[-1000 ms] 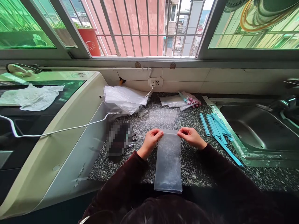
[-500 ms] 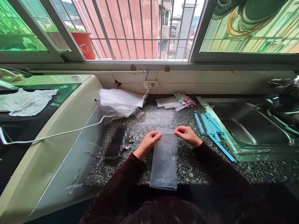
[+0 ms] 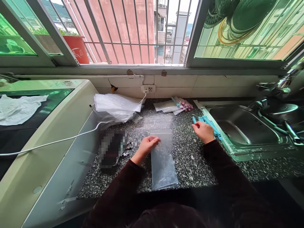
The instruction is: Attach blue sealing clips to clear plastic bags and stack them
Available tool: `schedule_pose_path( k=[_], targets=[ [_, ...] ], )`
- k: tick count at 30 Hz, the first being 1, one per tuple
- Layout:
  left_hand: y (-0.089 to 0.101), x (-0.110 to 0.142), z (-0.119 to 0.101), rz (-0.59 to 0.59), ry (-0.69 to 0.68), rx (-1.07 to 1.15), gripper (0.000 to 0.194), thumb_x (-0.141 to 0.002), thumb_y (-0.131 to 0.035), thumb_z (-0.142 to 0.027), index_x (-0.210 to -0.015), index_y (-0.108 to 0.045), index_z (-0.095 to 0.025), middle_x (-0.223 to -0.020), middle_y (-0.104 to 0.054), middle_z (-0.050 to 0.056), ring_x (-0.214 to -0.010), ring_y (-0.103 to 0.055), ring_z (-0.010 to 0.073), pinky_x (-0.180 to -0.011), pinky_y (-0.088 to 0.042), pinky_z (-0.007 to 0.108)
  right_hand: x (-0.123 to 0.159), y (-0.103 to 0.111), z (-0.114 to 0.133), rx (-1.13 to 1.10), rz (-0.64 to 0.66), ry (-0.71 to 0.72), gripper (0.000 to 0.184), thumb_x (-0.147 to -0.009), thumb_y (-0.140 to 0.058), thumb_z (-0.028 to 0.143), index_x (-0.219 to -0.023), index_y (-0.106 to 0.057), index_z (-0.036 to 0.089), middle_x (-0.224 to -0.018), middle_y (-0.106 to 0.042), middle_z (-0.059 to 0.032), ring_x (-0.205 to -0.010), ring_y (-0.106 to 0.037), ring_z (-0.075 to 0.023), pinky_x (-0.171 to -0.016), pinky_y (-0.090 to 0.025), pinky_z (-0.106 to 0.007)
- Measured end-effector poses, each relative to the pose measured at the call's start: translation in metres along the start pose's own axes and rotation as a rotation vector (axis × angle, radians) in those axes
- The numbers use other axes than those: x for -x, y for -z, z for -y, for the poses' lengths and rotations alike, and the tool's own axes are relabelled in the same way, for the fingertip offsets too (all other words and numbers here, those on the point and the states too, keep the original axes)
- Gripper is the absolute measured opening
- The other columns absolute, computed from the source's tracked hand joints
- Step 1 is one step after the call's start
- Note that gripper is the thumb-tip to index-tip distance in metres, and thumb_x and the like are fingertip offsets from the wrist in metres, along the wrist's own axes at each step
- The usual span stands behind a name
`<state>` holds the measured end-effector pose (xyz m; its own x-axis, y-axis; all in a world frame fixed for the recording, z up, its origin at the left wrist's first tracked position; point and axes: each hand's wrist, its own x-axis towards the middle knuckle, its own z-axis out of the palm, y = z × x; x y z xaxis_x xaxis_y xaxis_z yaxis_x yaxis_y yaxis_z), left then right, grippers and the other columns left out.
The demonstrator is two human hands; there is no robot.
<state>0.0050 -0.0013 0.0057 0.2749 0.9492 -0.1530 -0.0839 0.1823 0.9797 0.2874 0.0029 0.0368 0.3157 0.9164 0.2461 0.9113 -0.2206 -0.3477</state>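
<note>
A clear zip-top plastic bag [image 3: 163, 164] lies flat at the front of the speckled counter, its sealing edge toward the window. Thumb and fingers of my left hand [image 3: 146, 147] pinch its upper left side. Over at the sink side, my right hand [image 3: 204, 131] is closed over the leftmost of several flat blue plastic strips [image 3: 210, 120]. One strip end pokes out past the fingertips; whether it is lifted cannot be told. My hand and sleeve hide the lower part of the strip pile.
A stack of white plastic bags [image 3: 116, 106] sits back left. Behind the strips are small bags [image 3: 166, 106] with pink and blue pieces. A blurred dark object [image 3: 112, 148] lies left, near a white cable [image 3: 71, 139]. The steel sink [image 3: 242, 123] borders the right.
My right hand has let go of the bag's top right corner and moved right to the blue strips. My left hand stays on the bag. The view has shifted slightly right.
</note>
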Motion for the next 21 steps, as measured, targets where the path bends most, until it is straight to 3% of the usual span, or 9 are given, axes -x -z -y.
schedule_pose_path(
  k=[5, 10, 14, 21],
  targets=[
    [0.004, -0.001, -0.002, 0.023, 0.0, 0.015, 0.045, -0.054, -0.07, -0.054, -0.066, -0.066, -0.011, -0.052, -0.051, -0.002, -0.046, -0.035, 0.0054, -0.049, -0.022, 0.021, -0.004, -0.002, -0.028, 0.362, 0.07, -0.07, 0.03, -0.081, -0.051, 0.041, -0.081, -0.067, 0.015, -0.084, -0.066, -0.0169, -0.076, -0.061, -0.0267, -0.062, -0.042, -0.034],
    [0.003, -0.001, -0.001, 0.043, 0.025, -0.028, 0.046, -0.055, -0.069, -0.054, -0.067, -0.065, -0.011, -0.056, -0.054, 0.0, -0.05, -0.04, 0.0074, -0.051, -0.025, 0.022, -0.007, -0.02, -0.04, 0.411, 0.069, -0.003, 0.036, -0.081, -0.048, 0.042, -0.08, -0.068, 0.012, -0.076, -0.064, -0.0207, -0.074, -0.062, -0.0311, -0.061, -0.043, -0.04],
    [0.004, -0.003, 0.001, 0.024, 0.017, -0.052, 0.042, -0.054, -0.068, -0.053, -0.063, -0.061, -0.012, -0.055, -0.053, -0.001, -0.05, -0.039, 0.0077, -0.052, -0.026, 0.022, -0.011, -0.029, -0.047, 0.413, 0.023, 0.039, 0.039, -0.081, -0.047, 0.045, -0.078, -0.069, 0.013, -0.066, -0.064, -0.0182, -0.069, -0.062, -0.0288, -0.062, -0.043, -0.04],
    [0.003, -0.006, 0.003, -0.023, 0.001, -0.008, 0.03, -0.055, -0.067, -0.041, -0.063, -0.056, -0.014, -0.056, -0.054, -0.001, -0.052, -0.043, 0.0096, -0.053, -0.031, 0.023, -0.003, -0.018, -0.028, 0.427, 0.022, 0.072, 0.036, -0.083, -0.042, 0.038, -0.081, -0.068, 0.013, -0.075, -0.066, -0.0177, -0.067, -0.061, -0.0258, -0.057, -0.039, -0.034]
  ],
)
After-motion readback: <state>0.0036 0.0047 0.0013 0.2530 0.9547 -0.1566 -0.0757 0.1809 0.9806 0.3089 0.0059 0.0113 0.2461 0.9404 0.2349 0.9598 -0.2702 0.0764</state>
